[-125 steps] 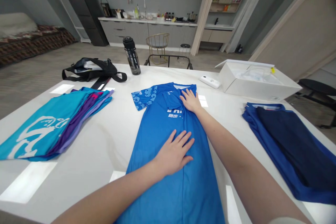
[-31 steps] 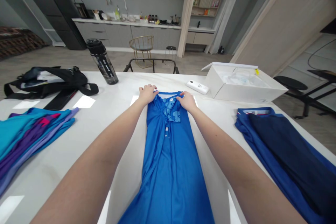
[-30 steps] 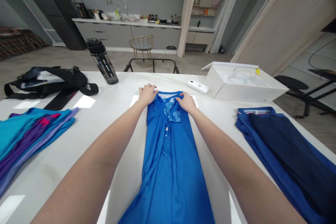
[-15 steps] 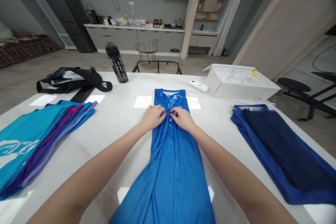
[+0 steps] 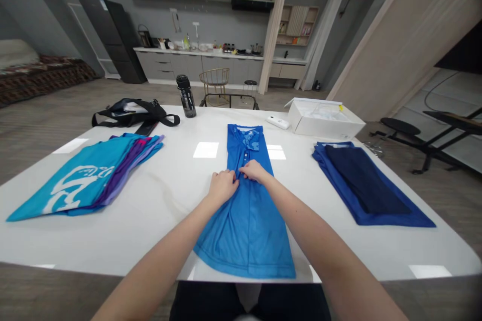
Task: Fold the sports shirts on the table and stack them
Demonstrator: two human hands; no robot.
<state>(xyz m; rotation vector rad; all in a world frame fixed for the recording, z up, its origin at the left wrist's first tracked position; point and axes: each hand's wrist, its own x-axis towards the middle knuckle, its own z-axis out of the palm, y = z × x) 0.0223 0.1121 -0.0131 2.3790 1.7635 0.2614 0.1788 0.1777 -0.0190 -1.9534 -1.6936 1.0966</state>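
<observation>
A long blue shirt (image 5: 259, 225) lies on the white table before me, its sides folded inward to a narrow strip at the neck end. Small light marks like buttons run down its upper middle, beside a lighter blue patterned patch. My left hand (image 5: 223, 184) is closed with its fingertips pinching the cloth left of the middle. Just right of it, my right hand (image 5: 253, 171) pinches the same shirt, thumb and forefinger together. The fingertips of both hands nearly meet. Towards me the hem flares out and reaches close to the table's front edge.
Folded turquoise and purple clothes (image 5: 101, 170) lie at left, folded navy and blue clothes (image 5: 365, 180) at right. Behind are a black bag (image 5: 135, 112), a bottle (image 5: 186, 96), a white device (image 5: 277, 122) and an open white box (image 5: 324, 118). The table (image 5: 158, 225) has a front edge near me.
Both hands have moved down the shirt towards me, away from the neck end, still pinching cloth. The view has pulled back, so the hem and the table's front edge now show.
</observation>
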